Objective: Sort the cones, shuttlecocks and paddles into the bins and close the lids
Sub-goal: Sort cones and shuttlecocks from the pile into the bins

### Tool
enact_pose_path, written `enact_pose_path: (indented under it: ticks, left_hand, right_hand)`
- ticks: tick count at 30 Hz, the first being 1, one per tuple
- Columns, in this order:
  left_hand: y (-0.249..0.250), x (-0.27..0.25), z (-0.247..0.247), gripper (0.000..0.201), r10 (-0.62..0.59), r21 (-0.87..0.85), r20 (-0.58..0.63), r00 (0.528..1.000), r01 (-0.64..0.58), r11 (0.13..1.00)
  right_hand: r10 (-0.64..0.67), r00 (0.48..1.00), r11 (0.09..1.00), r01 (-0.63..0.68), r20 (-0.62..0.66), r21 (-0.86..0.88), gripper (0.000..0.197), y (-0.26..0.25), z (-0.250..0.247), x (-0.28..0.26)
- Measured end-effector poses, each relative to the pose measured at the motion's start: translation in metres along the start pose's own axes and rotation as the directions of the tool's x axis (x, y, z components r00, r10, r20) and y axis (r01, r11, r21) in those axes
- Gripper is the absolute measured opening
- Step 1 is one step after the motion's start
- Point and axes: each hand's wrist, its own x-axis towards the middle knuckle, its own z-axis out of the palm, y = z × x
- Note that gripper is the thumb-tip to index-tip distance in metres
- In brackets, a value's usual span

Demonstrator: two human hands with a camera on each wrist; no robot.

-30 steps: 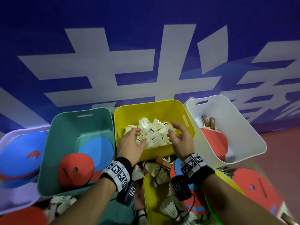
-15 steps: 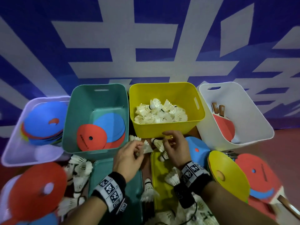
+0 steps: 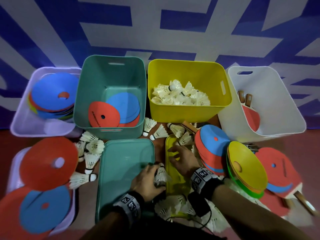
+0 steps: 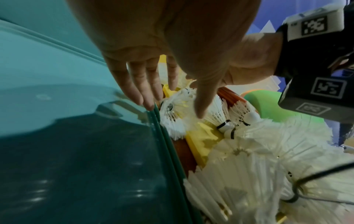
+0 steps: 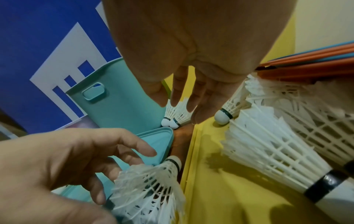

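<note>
Your left hand (image 3: 147, 179) sits at the right edge of the flat teal plastic lid (image 3: 126, 170), fingers loosely extended and touching a white feather shuttlecock (image 3: 161, 175) that lies in the gap between that lid and the flat yellow plastic lid (image 3: 174, 170); grip is slack, nothing clamped. In the left wrist view the fingertips (image 4: 145, 100) rest on the teal lid's rim and the thumb lies on the feathers. Your right hand (image 3: 183, 158) hovers palm-down over the yellow lid, fingers spread and relaxed, grip holding nothing. More loose shuttlecocks lie near your wrists (image 3: 174, 205), left of the teal lid (image 3: 90, 149) and just in front of the bins (image 3: 155, 129). Back row, left to right: a pale lilac plastic bin (image 3: 26, 122) with a stack of flat blue and red disc cones, a teal plastic bin (image 3: 110, 80) with red and blue disc cones (image 3: 114, 111), a yellow plastic bin (image 3: 190, 73) holding a pile of shuttlecocks (image 3: 180, 96), and a white plastic bin (image 3: 270, 104) holding red-faced wooden-handled paddles (image 3: 251, 115). All four bins stand open. Unsorted disc cones sit on the right: a blue-over-red stack (image 3: 213, 146), a yellow-topped stack (image 3: 245, 167). A red and blue paddle (image 3: 280, 172) lies far right. On the left, a red disc cone (image 3: 48, 161) and a blue one (image 3: 45, 207) lie on pale lilac lids.
</note>
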Motion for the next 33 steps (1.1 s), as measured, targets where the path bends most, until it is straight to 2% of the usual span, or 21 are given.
enact_pose_path:
  ticks: [2, 4, 8, 11, 16, 20, 24, 28, 33]
  left_hand:
    - [-0.001, 0.0, 0.005, 0.057, 0.005, 0.013, -0.019, 1.0, -0.005, 1.0]
    - [-0.002, -0.001, 0.006, 0.037, -0.005, -0.036, -0.11, 0.994, 0.001, 0.999]
    - [-0.004, -0.004, -0.003, 0.028, -0.021, -0.135, -0.279, 0.96, -0.017, 0.991]
    - [-0.009, -0.007, -0.008, 0.017, -0.01, -0.15, -0.352, 0.936, -0.046, 0.988]
    - [-0.014, -0.016, -0.023, 0.022, -0.118, -0.249, -0.424, 0.898, 0.009, 0.969]
    - [-0.018, -0.023, -0.034, 0.027, -0.172, -0.267, -0.448, 0.878, 0.053, 0.962]
    - [-0.02, -0.023, -0.046, 0.022, -0.194, -0.24, -0.449, 0.872, 0.091, 0.967]
    - [-0.025, -0.019, -0.055, 0.018, -0.145, -0.226, -0.515, 0.845, 0.029, 0.974]
    - [-0.007, -0.011, -0.079, 0.009, -0.056, -0.215, -0.593, 0.803, -0.09, 0.973]
  right_hand:
    - [0.001, 0.999, 1.0, 0.0, 0.032, -0.014, 0.029, -0.001, 0.001, 0.002]
    - [0.004, 0.997, 0.999, -0.001, 0.071, -0.039, 0.032, -0.005, 0.0, 0.006]
    - [-0.037, 0.995, 0.992, 0.048, 0.094, -0.119, 0.04, -0.018, -0.006, 0.029]
    - [-0.056, 0.996, 0.978, 0.07, 0.076, -0.197, 0.045, -0.034, -0.009, 0.051]
    - [0.049, 0.995, 0.971, -0.025, 0.092, -0.239, 0.05, -0.054, -0.009, 0.079]
    - [0.069, 0.992, 0.971, -0.042, 0.108, -0.236, 0.043, -0.057, -0.004, 0.084]
    - [0.047, 0.995, 0.977, -0.026, 0.093, -0.211, 0.033, -0.054, -0.003, 0.082]
    - [-0.004, 1.0, 0.985, 0.004, 0.003, -0.17, 0.032, -0.053, -0.007, 0.072]
    - [-0.143, 0.987, 0.977, 0.129, -0.078, -0.169, 0.028, -0.05, -0.02, 0.055]
